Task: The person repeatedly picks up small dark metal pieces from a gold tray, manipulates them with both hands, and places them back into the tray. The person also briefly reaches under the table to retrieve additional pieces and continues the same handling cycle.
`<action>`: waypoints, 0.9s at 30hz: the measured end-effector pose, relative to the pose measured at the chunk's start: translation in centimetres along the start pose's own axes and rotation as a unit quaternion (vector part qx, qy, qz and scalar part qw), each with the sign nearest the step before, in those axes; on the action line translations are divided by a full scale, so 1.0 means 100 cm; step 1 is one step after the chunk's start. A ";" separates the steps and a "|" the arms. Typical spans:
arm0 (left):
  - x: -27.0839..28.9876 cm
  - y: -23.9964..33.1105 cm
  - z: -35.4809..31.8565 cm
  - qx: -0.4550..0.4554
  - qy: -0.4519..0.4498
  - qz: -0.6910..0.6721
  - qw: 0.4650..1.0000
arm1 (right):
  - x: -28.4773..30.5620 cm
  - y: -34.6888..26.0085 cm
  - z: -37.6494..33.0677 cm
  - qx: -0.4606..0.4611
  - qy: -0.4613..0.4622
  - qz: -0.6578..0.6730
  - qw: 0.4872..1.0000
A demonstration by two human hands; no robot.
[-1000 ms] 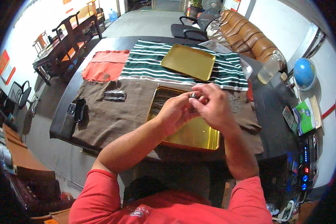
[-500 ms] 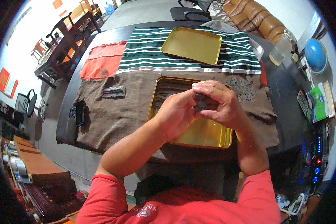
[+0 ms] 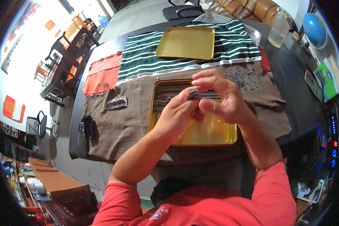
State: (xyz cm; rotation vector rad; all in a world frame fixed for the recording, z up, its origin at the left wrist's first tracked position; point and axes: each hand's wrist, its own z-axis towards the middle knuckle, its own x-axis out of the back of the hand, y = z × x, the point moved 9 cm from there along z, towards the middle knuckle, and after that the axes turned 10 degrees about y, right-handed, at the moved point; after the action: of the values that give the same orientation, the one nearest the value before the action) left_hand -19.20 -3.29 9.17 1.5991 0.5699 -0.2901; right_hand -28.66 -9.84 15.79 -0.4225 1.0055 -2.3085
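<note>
My left hand [image 3: 176, 115] and my right hand [image 3: 220, 97] meet above the near gold tray [image 3: 214, 136]. Together they pinch a small stack of thin dark grey flat pieces [image 3: 194, 94] between the fingertips. Rows of similar dark pieces [image 3: 165, 96] lie in the back left part of that tray. A loose heap of the same pieces [image 3: 246, 77] rests on the brown cloth [image 3: 120, 122] to the right of my hands. A smaller bundle of them [image 3: 116, 103] sits on the cloth to the left.
A second gold tray [image 3: 185, 43], with nothing in it, sits on a green-and-white striped cloth [image 3: 147, 62] farther back. A red cloth [image 3: 101, 73] lies at the left. A black clip-like object [image 3: 87, 127] sits at the table's left edge. A jar [image 3: 279, 26], a blue globe [image 3: 315, 30] and a green booklet [image 3: 326, 79] stand at right.
The view has tipped down and closer to the table. My hands stay joined on the small stack, now a little lower over the near tray, the right fingers spread more.
</note>
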 end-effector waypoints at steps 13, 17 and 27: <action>-0.024 -0.003 -0.005 -0.024 -0.055 0.088 0.994 | -0.005 0.015 -0.009 -0.087 -0.033 0.019 0.995; -0.010 -0.013 0.002 0.030 -0.031 0.217 0.975 | 0.005 0.006 -0.003 -0.029 -0.020 -0.089 0.995; -0.007 -0.015 -0.010 0.093 -0.031 0.116 0.988 | 0.009 0.047 -0.016 -0.299 0.060 0.104 0.947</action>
State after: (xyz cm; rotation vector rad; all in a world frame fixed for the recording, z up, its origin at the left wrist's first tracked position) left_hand -20.75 -2.44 8.39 1.8121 0.3114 -0.2237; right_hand -28.31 -12.05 11.23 -0.3875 1.7286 -1.8250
